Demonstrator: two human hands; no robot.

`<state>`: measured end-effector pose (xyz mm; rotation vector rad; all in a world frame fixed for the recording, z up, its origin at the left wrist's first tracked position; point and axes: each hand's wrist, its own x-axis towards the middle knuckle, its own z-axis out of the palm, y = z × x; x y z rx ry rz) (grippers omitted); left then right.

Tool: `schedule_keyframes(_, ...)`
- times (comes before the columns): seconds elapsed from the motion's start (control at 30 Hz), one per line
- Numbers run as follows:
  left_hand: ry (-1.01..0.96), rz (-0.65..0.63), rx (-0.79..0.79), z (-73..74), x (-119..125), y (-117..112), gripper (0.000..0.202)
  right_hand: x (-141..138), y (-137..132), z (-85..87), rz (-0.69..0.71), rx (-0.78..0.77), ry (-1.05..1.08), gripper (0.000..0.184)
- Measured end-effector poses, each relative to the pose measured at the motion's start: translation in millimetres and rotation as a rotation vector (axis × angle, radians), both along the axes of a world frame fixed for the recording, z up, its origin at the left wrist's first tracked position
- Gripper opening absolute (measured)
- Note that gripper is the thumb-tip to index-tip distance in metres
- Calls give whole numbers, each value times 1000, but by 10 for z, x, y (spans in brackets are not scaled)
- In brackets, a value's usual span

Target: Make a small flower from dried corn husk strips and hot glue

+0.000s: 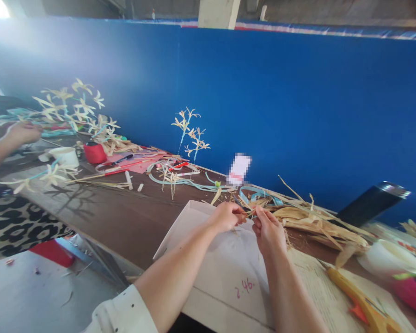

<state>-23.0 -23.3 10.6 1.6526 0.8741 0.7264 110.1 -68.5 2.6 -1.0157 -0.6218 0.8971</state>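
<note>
One thin strip of dry husk [250,213] shows above the far end of the white box [235,259], between the left hand [230,216] and the right hand [267,226]. Each hand is closed narrow, thumb and fingers pinching the strip; whether they hide anything more, I cannot tell. Husk this dry probably splits easily, so a light, even pinch close to the working point should serve better than a hard tug. Working over the box's pale surface should make fine fibres easier to see. The husk pile [315,231], right of the box, could snag the right hand. The glue gun [350,289], also right of the box, deserves care in case it is hot.
</note>
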Motion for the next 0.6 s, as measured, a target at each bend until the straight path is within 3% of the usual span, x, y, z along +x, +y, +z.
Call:
schedule_keyframes(0.17, 268, 222, 212, 160, -167, 12, 18, 40, 4, 7, -123, -31, 72, 32)
schedule_keyframes(0.37, 600, 8, 348, 185, -131, -120, 13, 104, 23, -39, -169, -40, 125, 32)
schedule_keyframes(0.6, 789, -28, 570, 86, -72, -140, 19, 151, 45, -107, -163, -41, 104, 33)
